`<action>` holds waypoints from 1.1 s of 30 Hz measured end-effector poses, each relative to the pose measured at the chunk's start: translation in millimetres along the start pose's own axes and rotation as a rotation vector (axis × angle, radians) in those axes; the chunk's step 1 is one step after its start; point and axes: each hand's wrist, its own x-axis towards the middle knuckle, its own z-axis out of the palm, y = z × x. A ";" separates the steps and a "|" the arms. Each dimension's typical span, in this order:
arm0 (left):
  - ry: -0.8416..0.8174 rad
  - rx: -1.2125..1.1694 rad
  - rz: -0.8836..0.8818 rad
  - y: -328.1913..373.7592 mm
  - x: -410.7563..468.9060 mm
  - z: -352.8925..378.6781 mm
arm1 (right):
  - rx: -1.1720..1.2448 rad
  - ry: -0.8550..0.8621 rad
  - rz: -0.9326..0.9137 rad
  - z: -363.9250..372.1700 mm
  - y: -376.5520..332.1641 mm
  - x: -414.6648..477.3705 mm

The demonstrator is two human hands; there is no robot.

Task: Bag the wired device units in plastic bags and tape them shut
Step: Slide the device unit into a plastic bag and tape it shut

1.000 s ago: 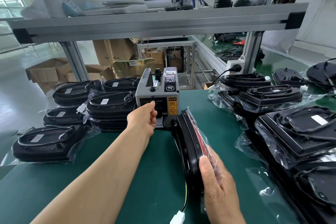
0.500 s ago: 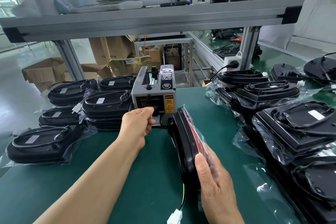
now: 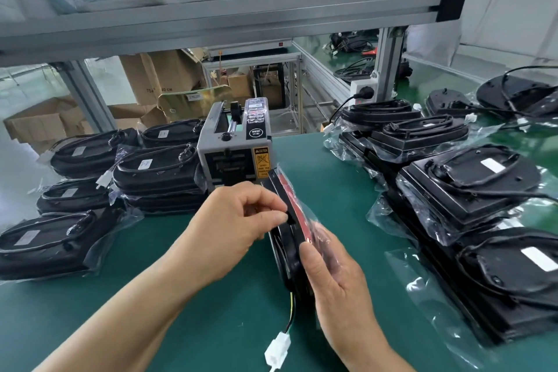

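A black wired device unit [image 3: 290, 263] stands on edge in a clear plastic bag [image 3: 314, 222] at the middle of the green table. My right hand [image 3: 335, 275] grips its near end from the right side. My left hand [image 3: 238, 228] pinches a short piece of clear tape against the unit's top edge. The unit's wire ends in a white connector [image 3: 277, 347] lying near the table's front. A grey tape dispenser [image 3: 235, 154] stands just behind the unit.
Bagged black units [image 3: 157, 172] are stacked at the left, more bagged units [image 3: 471, 181] at the right. Unbagged units [image 3: 519, 93] lie at the far right. An aluminium shelf [image 3: 235, 18] runs overhead. Cardboard boxes [image 3: 163, 78] stand behind the table [image 3: 169, 269].
My left hand has drawn back from the tape dispenser's slot to the top edge of the standing unit, pinching tape. My right hand stays on the unit.
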 end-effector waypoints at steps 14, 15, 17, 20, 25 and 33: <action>0.120 -0.132 0.055 -15.0 -10.1 14.6 | -0.143 0.156 -0.212 2.9 2.8 -3.3; 0.091 -0.136 0.032 -14.9 -10.0 15.0 | -0.145 0.164 -0.264 4.1 2.3 -3.9; 0.036 -0.140 0.005 -13.8 -10.9 16.4 | -0.110 0.169 -0.308 5.5 0.8 -4.4; 0.000 -0.169 0.013 -12.5 -12.2 17.6 | -0.060 0.187 -0.288 5.2 -1.2 -4.0; 0.017 -0.165 0.001 -11.2 -12.1 18.8 | -0.053 0.200 -0.279 6.6 -4.7 -4.0; -0.118 -0.409 -0.259 -7.3 -19.0 6.3 | -0.192 0.211 -0.360 8.7 -5.3 -4.5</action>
